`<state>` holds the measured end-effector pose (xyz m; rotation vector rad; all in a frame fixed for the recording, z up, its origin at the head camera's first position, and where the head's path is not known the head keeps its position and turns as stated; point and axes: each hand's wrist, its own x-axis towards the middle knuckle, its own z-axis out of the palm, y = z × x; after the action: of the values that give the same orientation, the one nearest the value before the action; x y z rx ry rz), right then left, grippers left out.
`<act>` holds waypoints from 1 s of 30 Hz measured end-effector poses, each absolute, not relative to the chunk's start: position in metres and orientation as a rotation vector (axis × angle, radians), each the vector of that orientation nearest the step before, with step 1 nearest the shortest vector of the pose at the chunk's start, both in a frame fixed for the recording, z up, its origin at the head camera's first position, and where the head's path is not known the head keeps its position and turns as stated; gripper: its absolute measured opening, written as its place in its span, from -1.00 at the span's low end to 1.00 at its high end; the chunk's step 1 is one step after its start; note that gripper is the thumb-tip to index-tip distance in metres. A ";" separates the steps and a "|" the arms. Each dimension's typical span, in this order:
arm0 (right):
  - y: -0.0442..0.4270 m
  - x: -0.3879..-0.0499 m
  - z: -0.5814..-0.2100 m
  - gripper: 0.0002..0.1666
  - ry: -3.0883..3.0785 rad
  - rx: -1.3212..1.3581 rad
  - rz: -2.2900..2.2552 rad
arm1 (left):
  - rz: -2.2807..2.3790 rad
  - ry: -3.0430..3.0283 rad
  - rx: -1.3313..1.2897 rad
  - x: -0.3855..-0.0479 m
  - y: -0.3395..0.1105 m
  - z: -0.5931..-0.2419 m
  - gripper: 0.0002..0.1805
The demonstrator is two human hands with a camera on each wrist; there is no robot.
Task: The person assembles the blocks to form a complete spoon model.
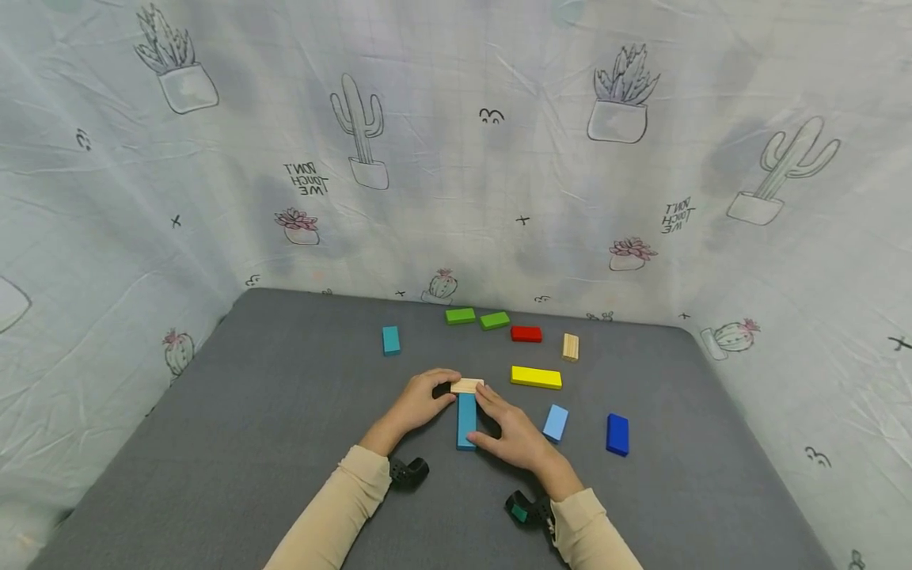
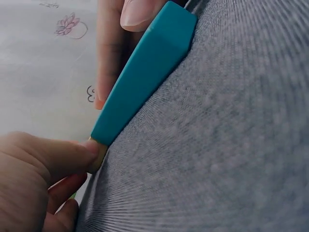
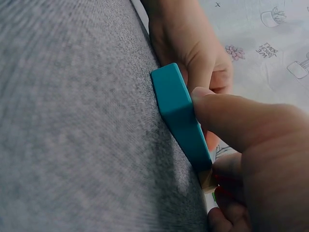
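A teal block [image 1: 466, 423] lies lengthwise on the grey cloth, its far end against a plain wooden block [image 1: 467, 385] set crosswise. My left hand [image 1: 420, 402] pinches the wooden block's left end between thumb and fingers; the left wrist view shows that thumb on the wood [image 2: 98, 157]. My right hand [image 1: 514, 431] has its thumb on the right side of the teal block near its near end, and its fingertips touch the wooden block's right end. In the right wrist view the thumb presses the teal block's [image 3: 176, 96] edge.
Right of my hands lie a yellow block [image 1: 536, 378], a light blue one [image 1: 555, 423] and a dark blue one [image 1: 617, 435]. Farther back are two green blocks [image 1: 460, 316], a red one [image 1: 526, 334], a wooden one [image 1: 571, 347] and a smaller teal one [image 1: 391, 340]. A patterned curtain stands behind.
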<state>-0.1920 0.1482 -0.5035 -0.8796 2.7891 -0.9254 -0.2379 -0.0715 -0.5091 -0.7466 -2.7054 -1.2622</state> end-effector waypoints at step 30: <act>0.149 -0.192 -0.508 -0.07 2.819 -0.869 -0.957 | -1.035 -2.771 -0.939 -0.214 -0.070 -0.507 -0.34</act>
<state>-0.1923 0.1494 -0.5080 -0.8688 2.8190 -0.9573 -0.2138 -0.0702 -0.5075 -0.9395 -2.7712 -1.0347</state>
